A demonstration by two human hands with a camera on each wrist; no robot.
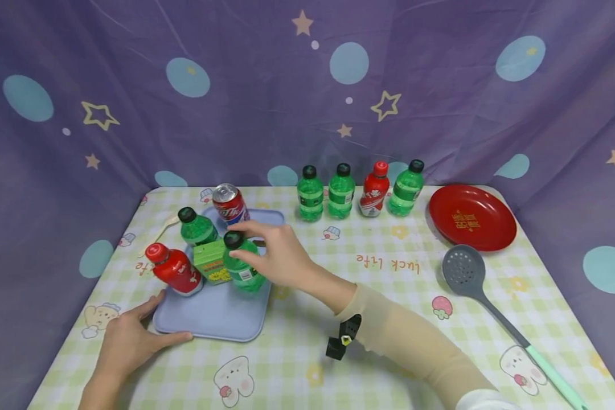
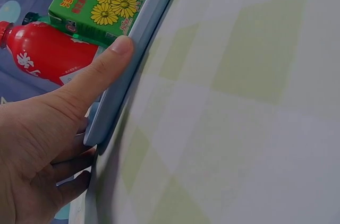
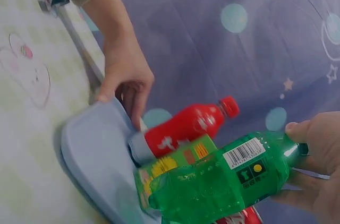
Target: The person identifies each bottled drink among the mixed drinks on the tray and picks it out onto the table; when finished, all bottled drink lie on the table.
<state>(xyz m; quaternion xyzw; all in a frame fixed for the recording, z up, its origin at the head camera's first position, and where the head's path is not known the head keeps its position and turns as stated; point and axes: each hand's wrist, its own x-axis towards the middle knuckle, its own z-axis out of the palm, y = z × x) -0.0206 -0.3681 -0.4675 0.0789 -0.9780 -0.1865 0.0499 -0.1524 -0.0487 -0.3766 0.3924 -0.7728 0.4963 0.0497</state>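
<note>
My right hand [image 1: 279, 256] grips a green soda bottle [image 3: 223, 181] near its black cap, above the right part of the blue tray [image 1: 210, 319]. The bottle overlaps the green drink carton [image 2: 98, 9] with yellow flowers, which stands on the tray. At the tray's near left corner, my left hand [image 1: 130, 341] holds the rim, thumb along the front edge and fingers round the left side. Close to that hand a red bottle [image 1: 176, 270] stands on the tray. Behind it are another green bottle [image 1: 199, 229] and a red soda can [image 1: 230, 205].
Along the back of the table stand several bottles: green ones [image 1: 310, 196] and a red one [image 1: 374, 191]. A red plate [image 1: 492, 228] lies at the back right. Nearer is a grey slotted ladle [image 1: 463, 273] with a mint handle. A pale spoon [image 1: 161, 230] lies left of the tray.
</note>
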